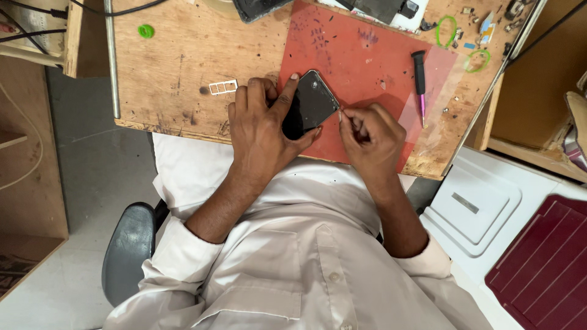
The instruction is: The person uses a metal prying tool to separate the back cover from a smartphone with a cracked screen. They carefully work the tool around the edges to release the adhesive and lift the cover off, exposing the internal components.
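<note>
On the left of the wooden surface (177, 67) sits a small green cap (146, 30), and nearer you a white slotted tray piece (223, 87) lies flat. Your left hand (263, 131) presses down on the dark phone (313, 104), with the index finger stretched across its glass and the thumb against its lower edge. The phone rests tilted on the red mat (361, 61), at the mat's near-left part. Your right hand (370, 137) is curled, its fingertips pinching a thin, pale tool too small to identify, held against the phone's right edge. Further right, a black-handled screwdriver (420, 82) lies on the mat, well apart from both hands. Two green rings (446, 30) rest beyond it.
</note>
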